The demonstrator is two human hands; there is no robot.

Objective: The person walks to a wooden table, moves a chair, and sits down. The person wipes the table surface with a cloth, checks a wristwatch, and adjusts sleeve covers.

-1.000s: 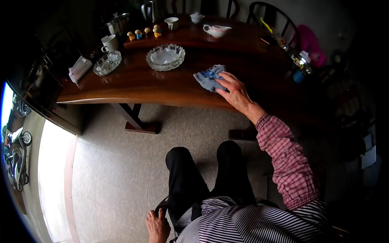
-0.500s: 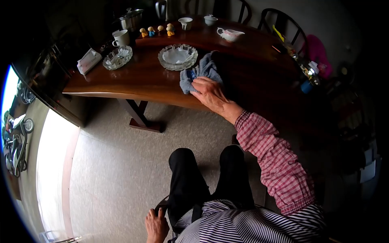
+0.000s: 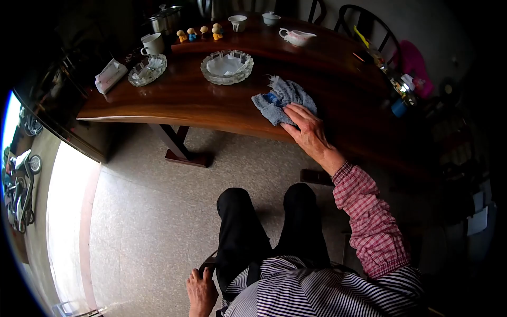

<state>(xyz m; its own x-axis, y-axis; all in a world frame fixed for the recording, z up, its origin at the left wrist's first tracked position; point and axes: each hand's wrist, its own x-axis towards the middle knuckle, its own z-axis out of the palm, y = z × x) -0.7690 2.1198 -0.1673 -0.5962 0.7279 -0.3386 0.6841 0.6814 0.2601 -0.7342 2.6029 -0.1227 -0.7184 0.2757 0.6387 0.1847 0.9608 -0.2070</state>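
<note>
My right hand (image 3: 306, 129) presses on a crumpled grey-blue cloth (image 3: 288, 98), its fingers lying over the near side. The cloth rests on the dark wooden table (image 3: 174, 108) close to the front edge. To its left stands a glass ashtray (image 3: 227, 68) with white paper in it. Down at the lower left, my left hand (image 3: 202, 293) is beside my thigh, fingers curled at the dark curved edge of a seat (image 3: 209, 260); its grip is partly hidden.
Left on the table are a second glass ashtray (image 3: 148, 70), a tissue pack (image 3: 111, 76) and a white mug (image 3: 153, 44). Farther back stand several small figurines (image 3: 204, 33), a white cup (image 3: 237, 22), a lidded bowl (image 3: 271, 19) and a creamer (image 3: 297, 37). Chairs (image 3: 369, 10) line the far side.
My right hand has slid the cloth to the right along the table, away from the ashtray. The view has shifted slightly; my left hand stays by the seat.
</note>
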